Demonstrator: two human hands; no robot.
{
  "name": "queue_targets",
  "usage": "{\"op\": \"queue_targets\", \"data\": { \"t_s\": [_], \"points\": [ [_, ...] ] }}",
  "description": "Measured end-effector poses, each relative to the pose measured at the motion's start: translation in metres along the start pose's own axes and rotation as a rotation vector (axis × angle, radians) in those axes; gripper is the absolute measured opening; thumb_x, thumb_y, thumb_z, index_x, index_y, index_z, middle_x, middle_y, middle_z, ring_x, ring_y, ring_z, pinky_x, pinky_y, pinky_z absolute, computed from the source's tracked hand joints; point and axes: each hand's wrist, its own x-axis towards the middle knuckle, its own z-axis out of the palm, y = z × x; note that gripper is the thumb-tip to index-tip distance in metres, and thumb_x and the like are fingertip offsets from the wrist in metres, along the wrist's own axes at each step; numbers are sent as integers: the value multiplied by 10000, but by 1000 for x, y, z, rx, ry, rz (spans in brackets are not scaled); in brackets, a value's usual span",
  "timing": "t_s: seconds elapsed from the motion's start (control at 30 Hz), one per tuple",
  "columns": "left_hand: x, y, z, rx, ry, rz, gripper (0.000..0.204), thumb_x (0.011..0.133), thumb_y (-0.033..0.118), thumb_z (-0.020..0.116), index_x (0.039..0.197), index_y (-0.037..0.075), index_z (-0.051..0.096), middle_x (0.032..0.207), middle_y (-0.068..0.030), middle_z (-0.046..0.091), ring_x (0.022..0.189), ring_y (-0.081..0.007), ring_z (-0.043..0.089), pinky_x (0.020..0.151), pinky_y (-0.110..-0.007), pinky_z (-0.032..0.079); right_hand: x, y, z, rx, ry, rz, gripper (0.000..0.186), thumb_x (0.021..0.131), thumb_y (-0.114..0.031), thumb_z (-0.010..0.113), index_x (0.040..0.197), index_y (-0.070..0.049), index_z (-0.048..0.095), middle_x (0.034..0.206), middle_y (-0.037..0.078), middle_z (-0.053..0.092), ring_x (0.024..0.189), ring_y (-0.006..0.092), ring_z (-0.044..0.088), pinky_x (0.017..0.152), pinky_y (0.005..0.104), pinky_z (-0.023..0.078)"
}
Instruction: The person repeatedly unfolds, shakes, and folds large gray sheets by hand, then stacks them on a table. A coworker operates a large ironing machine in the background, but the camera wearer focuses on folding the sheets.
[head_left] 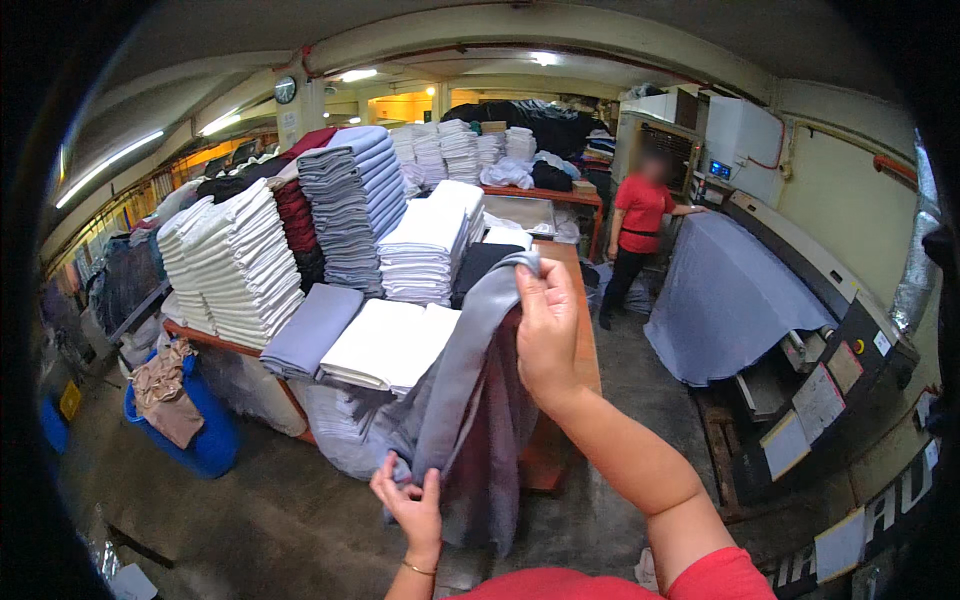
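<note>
A grey cloth [452, 370] hangs in front of me, draped in loose folds. My right hand [547, 325] is raised and pinches its upper edge between thumb and fingers. Lower down, my left hand [411, 508] has its fingers closed on the cloth's side edge. Just behind the cloth lie a folded white stack [380, 345] and a folded grey-blue stack [312, 330] at the near edge of the table. The cloth hides part of the table and a dark folded pile [485, 268].
Tall stacks of white [240, 250], grey [342, 215] and light blue linen [370, 170] fill the table. A blue bin [205, 420] with beige cloth stands left. To the right, a person in red [638, 215] stands beside a large machine [850, 330] with a blue-grey sheet [725, 290] over it.
</note>
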Motion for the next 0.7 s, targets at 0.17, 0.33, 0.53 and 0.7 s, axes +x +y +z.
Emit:
{"op": "queue_targets", "data": {
  "t_s": [0.17,0.33,0.53,0.7],
  "points": [
    [28,40,52,-137,-86,280,734,718,-47,695,1368,26,361,1339,-141,239,1242,-298,365,1003,-424,444,-35,2,10,1,-107,169,68,979,-120,508,990,-57,530,820,-29,561,702,20,504,617,188,418],
    [45,24,50,29,-94,298,652,752,-129,551,1360,12,364,1353,-132,215,1285,-270,333,1044,-393,398,-46,6,3,98,-106,202,79,983,-120,504,1004,-47,526,846,-20,593,721,21,537,632,181,437],
    [53,20,43,62,-195,514,370,746,-89,529,1089,27,606,1115,-140,516,1061,-286,521,944,-380,420,-43,15,-24,-1,-113,278,73,971,-116,526,985,-46,541,849,-3,625,701,28,555,632,184,440],
    [47,-63,27,280,-207,472,468,618,-90,492,1065,10,586,1085,-185,516,1096,-372,489,994,-399,369,1,6,-55,-95,-2,166,42,943,-90,554,919,-59,570,808,-7,605,710,45,545,653,215,445]
  ]
}}
